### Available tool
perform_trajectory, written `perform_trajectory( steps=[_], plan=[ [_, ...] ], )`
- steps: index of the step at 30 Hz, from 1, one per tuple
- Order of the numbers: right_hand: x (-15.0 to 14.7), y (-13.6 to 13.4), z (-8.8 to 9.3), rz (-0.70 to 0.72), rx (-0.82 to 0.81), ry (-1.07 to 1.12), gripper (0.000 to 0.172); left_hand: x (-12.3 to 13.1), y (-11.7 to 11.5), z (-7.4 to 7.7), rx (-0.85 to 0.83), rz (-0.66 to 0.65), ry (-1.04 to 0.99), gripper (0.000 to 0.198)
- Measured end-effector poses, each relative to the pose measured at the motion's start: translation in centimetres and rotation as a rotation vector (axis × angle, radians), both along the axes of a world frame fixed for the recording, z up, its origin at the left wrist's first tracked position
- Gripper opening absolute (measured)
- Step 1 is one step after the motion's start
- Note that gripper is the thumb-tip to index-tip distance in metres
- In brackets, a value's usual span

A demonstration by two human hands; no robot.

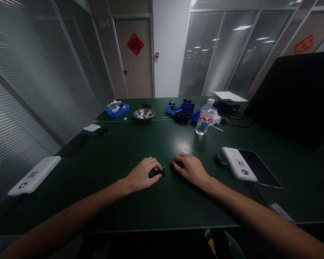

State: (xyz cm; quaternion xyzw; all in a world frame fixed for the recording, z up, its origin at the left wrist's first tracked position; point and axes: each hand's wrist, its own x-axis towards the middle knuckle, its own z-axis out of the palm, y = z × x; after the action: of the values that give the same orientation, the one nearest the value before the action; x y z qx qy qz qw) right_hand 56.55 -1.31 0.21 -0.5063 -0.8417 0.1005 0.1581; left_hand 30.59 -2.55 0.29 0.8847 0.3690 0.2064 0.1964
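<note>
My left hand (143, 174) rests low over the green table, its thumb and fingers closed on a small black part (162, 173). A bit of green (163, 167) shows at the upper edge of that part. Close by on the right, my right hand (191, 169) is closed around a thin metal-tipped tool (169, 162). The tip points left, toward the black part, and a small gap seems to lie between them. Most of the tool is hidden under my fingers, so its exact kind does not show.
A water bottle (204, 118) stands beyond my right hand. Farther back are a metal bowl (144, 119) and blue trays (118, 115) of small parts. White power banks (35, 175) lie at both sides; a phone (259, 169) and a dark monitor (294, 100) are at right.
</note>
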Motion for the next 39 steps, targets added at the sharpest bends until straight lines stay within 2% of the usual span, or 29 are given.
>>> perform_trajectory(
  steps=[5, 8, 11, 13, 15, 18, 23, 26, 28, 31, 34, 39],
  plan=[
    [-0.1, 0.1, -0.3, 0.001, -0.012, 0.052, 0.022, 1.2, -0.5, -0.1, -0.003, 0.028, -0.089, 0.013],
    [-0.1, 0.1, -0.4, -0.002, -0.017, 0.067, 0.022, 1.6, -0.4, -0.1, -0.026, 0.024, -0.065, 0.017],
    [0.0, 0.0, -0.2, -0.002, -0.023, 0.076, 0.023, 0.9, 0.0, -0.1, -0.035, 0.025, -0.007, 0.019],
    [0.1, 0.0, -0.1, 0.004, -0.026, 0.080, 0.024, -0.4, 0.7, 0.0, -0.056, 0.036, 0.008, 0.023],
    [0.1, -0.1, 0.0, 0.015, -0.027, 0.084, 0.024, -2.6, 1.8, -0.1, -0.089, 0.075, 0.014, 0.028],
    [0.2, -0.1, 0.0, 0.025, -0.030, 0.088, 0.025, -7.4, 4.0, -0.4, -0.111, 0.194, 0.049, 0.035],
    [0.3, 0.1, -0.2, 0.025, -0.030, 0.098, 0.025, -17.6, 7.9, -0.8, -0.015, 0.495, 0.130, 0.041],
    [0.3, 0.0, -0.2, 0.021, -0.028, 0.092, 0.026, -22.9, 9.1, -0.6, 0.005, 0.672, 0.178, 0.040],
    [0.3, 0.0, -0.2, 0.023, -0.027, 0.091, 0.026, -25.6, 9.3, -0.3, -0.017, 0.795, 0.233, 0.038],
    [0.2, 0.0, -0.3, 0.027, -0.025, 0.090, 0.026, -28.2, 9.3, 0.2, -0.045, 0.918, 0.278, 0.035],
    [0.2, 0.1, -0.4, 0.022, -0.026, 0.083, 0.026, -29.8, 9.3, 0.4, -0.046, 0.988, 0.277, 0.031],
    [0.2, 0.1, -0.3, 0.025, -0.042, 0.089, 0.026, -31.1, 9.3, 0.3, -0.013, 1.003, 0.218, 0.028]
  ],
)
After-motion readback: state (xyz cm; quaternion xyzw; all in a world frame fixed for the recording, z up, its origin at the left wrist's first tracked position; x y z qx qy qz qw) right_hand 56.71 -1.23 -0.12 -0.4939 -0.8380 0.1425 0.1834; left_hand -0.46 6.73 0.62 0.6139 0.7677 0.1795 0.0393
